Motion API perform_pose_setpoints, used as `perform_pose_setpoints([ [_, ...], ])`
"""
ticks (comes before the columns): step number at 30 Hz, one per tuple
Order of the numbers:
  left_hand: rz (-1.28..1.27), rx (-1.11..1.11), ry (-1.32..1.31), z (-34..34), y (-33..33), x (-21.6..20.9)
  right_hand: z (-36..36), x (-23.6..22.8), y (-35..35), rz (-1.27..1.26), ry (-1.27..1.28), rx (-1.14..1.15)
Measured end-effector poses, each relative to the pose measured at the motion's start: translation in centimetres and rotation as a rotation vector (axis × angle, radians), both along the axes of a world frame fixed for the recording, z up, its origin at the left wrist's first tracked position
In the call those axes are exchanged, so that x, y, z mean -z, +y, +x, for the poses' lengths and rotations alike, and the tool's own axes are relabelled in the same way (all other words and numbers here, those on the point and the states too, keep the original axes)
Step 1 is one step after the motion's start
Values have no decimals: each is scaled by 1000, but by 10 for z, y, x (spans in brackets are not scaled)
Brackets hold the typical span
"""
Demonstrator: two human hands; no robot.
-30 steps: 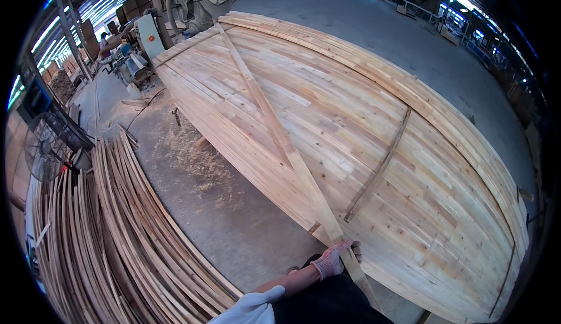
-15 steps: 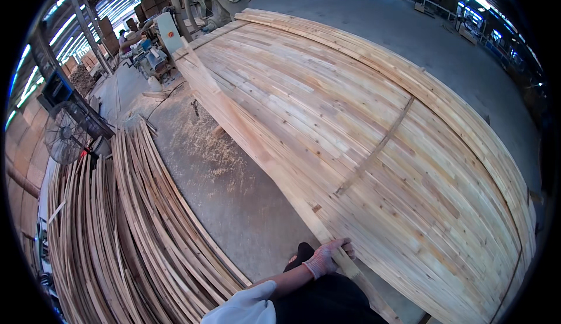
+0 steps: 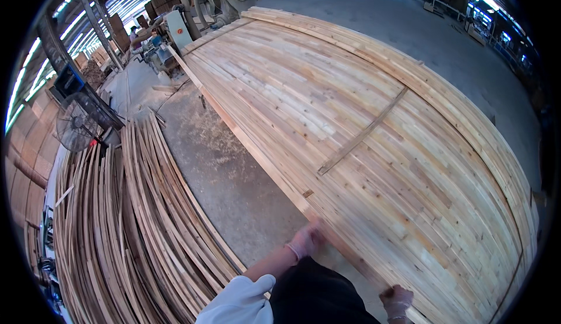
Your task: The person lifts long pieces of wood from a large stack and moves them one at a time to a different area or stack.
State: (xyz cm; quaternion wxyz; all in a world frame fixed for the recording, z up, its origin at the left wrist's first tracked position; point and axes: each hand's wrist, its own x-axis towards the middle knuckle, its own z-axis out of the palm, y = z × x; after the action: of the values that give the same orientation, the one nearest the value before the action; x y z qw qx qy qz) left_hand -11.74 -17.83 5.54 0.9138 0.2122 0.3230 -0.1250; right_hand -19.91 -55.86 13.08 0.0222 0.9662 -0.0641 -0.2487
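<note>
A long pale wooden plank [image 3: 245,135] lies along the left edge of a broad, flat stack of planks [image 3: 362,84]. My left hand [image 3: 306,241], in a light glove and blurred by motion, grips the plank's near part at the stack's edge. Farther right and closer to me, my gloved right hand [image 3: 396,300] is curled on the plank's near end. A thin wooden strip [image 3: 362,133] lies crosswise on top of the stack.
A big heap of thin curved wood strips [image 3: 134,230] covers the floor to my left. Sawdust lies on the concrete aisle [image 3: 216,154] between heap and stack. A standing fan [image 3: 76,128], a woodworking machine [image 3: 175,30] and a person [image 3: 155,37] are at the far left.
The plank lay diagonally across the stack a second ago and now sits along its left edge. My right hand has come into view on its near end.
</note>
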Motion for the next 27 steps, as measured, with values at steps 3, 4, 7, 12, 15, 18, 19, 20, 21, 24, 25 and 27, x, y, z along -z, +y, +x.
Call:
perform_pose_setpoints([
  [3, -365, 487, 93, -39, -55, 14, 17, 3, 51, 169, -82, -105],
  [4, -424, 616, 124, -42, -59, 15, 21, 4, 66, 162, -81, -146],
  [7, -238, 666, -243, -44, -68, 7, 21, -8, 85, 142, -186, -253],
  [12, -242, 703, -441, -23, -82, 3, 26, -28, 75, 190, -753, -431],
  [15, -320, 722, -270, -15, -91, 11, 31, -31, 45, 446, -281, -242],
  [18, 44, 779, -369, -4, -60, 1, 12, -34, -5, 1002, -380, 116],
  [19, 171, 799, -309, 3, -33, -8, 12, -29, -22, 1043, -553, 276],
  [20, 146, 735, -140, 10, -2, -21, 3, -37, -54, 926, -505, 423],
  [21, 154, 666, -95, 19, 28, -36, -13, -62, -96, 651, -255, 470],
  [24, 204, 404, -213, 45, 130, -80, -52, -86, -153, 335, -257, 366],
  [25, 235, 342, -217, 61, 160, -90, -52, -90, -158, 324, -227, 354],
  [27, 305, 142, -200, 89, 206, -103, -47, -98, -143, 300, -159, 331],
])
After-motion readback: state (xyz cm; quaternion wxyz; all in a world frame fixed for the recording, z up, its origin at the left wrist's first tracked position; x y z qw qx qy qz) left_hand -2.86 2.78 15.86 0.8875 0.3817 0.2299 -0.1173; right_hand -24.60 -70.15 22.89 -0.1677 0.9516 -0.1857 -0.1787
